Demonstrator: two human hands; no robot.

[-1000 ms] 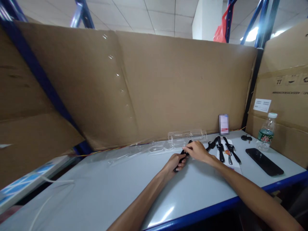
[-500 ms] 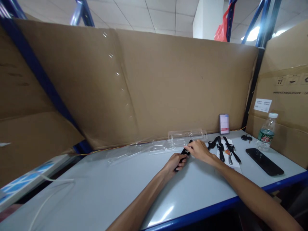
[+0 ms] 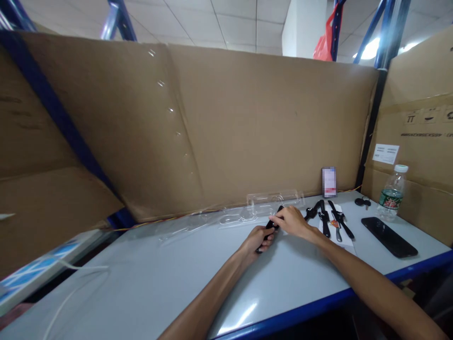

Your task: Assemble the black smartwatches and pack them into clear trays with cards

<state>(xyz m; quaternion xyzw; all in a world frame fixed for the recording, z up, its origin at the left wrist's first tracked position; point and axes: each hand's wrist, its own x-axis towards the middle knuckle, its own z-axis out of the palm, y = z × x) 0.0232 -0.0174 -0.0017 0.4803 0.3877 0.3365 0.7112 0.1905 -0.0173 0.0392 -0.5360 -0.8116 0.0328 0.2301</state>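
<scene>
At the far left of the frame a white cable (image 3: 71,288) trails loose across the pale surface (image 3: 159,283), out of my way. Moving right, clear plastic trays (image 3: 247,212) lie along the foot of the cardboard wall (image 3: 212,127), close enough to reach without crowding my hands. Just right of centre my left hand (image 3: 257,240) is curled shut around the lower end of a black watch strap (image 3: 271,225), holding it low over the surface so it stays steady, while my right hand (image 3: 292,221) pinches the upper end between thumb and fingertips, the other fingers loosely bent; the strap runs slantwise between them. Just right of that hand, more black straps (image 3: 327,218) lie side by side on a white sheet, fanned so each can be picked singly. Further right, a dark phone (image 3: 388,230) lies flat, and a water bottle (image 3: 392,193) stands upright at the right edge beside a carton.
</scene>
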